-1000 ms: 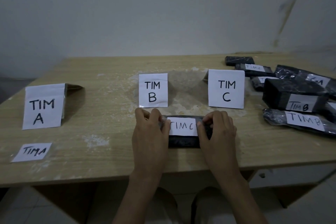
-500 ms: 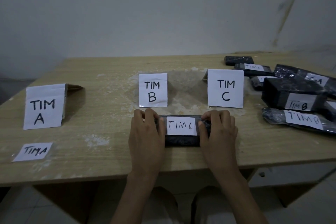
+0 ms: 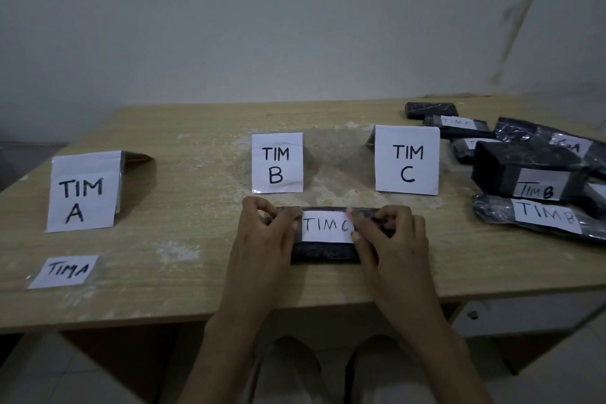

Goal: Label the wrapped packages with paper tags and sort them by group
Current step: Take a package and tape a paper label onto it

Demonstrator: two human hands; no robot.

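Black package; white tag; tan table.

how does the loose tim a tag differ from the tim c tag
The TIM A tag lies flat on the table; the TIM C tag sits on a black package. The TIM A tag is untouched; the left hand and right hand pinch the TIM C tag's ends. Both are white handwritten slips.

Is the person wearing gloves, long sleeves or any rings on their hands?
No gloves. The left hand and the right hand are bare, with no rings that I can see. The forearms are bare too: no sleeves, watch or bracelet show. The light is dim, so something tiny could be missed.
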